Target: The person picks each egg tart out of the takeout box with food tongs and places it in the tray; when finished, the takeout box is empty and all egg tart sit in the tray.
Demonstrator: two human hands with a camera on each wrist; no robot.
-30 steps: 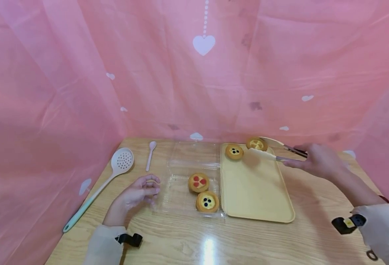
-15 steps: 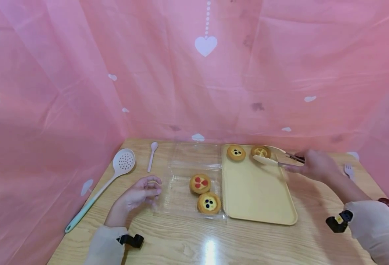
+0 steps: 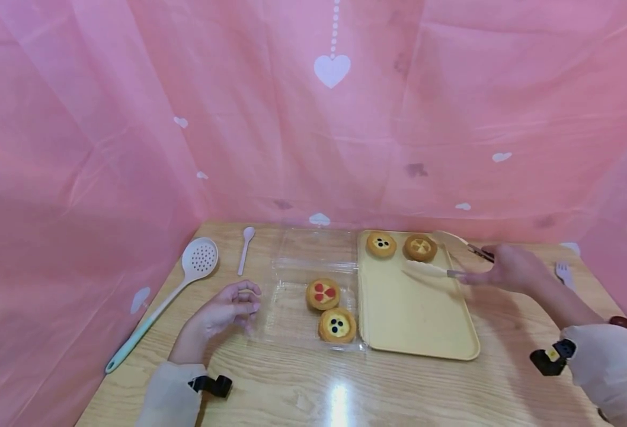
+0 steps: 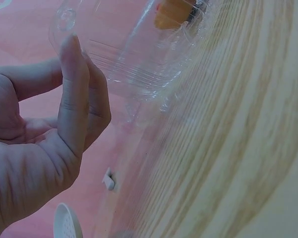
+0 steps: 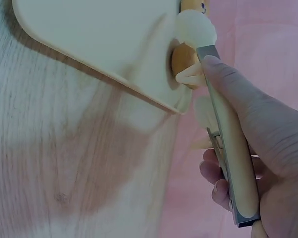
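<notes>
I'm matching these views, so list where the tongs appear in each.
Head: tongs right of centre, in the right hand, at the tray's far right corner.
Left wrist: not in it.
Right wrist: right of centre, slanting top to bottom.
Shared landmark: pink cloth, in all three.

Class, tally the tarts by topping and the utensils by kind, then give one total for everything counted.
Tarts with dark dots: 2
Tart with red pieces: 1
Tart with pale wedges: 1
Tongs: 1
Slotted spoon: 1
Small spoon: 1
Fork: 1
Total: 8
</notes>
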